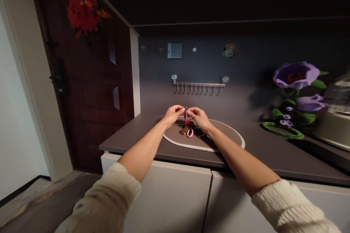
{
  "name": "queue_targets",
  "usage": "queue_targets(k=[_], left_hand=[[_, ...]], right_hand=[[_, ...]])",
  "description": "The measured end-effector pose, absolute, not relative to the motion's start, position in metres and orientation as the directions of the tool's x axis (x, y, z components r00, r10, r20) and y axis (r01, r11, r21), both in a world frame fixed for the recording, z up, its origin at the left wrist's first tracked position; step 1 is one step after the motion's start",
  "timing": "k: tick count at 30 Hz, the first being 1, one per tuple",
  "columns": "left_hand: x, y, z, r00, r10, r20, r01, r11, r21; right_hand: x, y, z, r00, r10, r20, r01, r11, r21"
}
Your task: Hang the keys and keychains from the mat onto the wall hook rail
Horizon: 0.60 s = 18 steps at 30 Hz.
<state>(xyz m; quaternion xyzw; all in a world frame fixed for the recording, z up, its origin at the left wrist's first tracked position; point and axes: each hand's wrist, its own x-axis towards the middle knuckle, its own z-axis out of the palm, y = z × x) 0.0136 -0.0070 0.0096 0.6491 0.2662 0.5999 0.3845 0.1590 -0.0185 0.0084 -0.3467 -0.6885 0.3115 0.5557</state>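
My left hand (pixel 172 113) and my right hand (pixel 199 117) meet above an oval mat with a pale rim (pixel 191 148). Thumb and fingers of each are pinched on a small keychain (pixel 186 115), which has red and silvery parts and hangs between them. Just below it are a pink loop (pixel 190 133) and a brown piece (pixel 184 130). Dark items beside them are partly hidden behind my right hand. Whether the loop and the brown piece hang from the keychain or lie on the mat, I cannot tell.
A rail with several hooks (pixel 199 84) is fixed to the wall behind my hands. Purple artificial flowers (pixel 296 74) and a pale container (pixel 336 123) stand on the countertop (pixel 259 156) at right. An overhanging cabinet (pixel 218 0) spans above; a dark red door (pixel 95 98) is at left.
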Motion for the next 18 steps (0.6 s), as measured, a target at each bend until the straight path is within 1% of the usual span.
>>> queue_targets(k=[4,10,14,18], left_hand=[[0.014,-0.008,0.009,0.139,0.812,0.567,-0.16,-0.547,0.822],[0.015,-0.007,0.01,0.063,0.832,0.551,-0.204,-0.529,0.824],[0.013,-0.001,0.01,-0.049,0.863,0.503,-0.224,-0.5,0.836],[0.009,0.009,0.009,-0.212,0.87,0.445,-0.2,-0.484,0.852]], right_hand=[[0.159,-0.02,0.008,-0.136,0.803,0.58,0.156,0.596,-0.788],[0.153,-0.019,0.012,-0.096,0.79,0.606,0.162,0.613,-0.773],[0.145,-0.012,0.02,-0.073,0.788,0.612,0.116,0.616,-0.779],[0.135,0.001,0.032,-0.027,0.827,0.561,0.023,0.562,-0.827]])
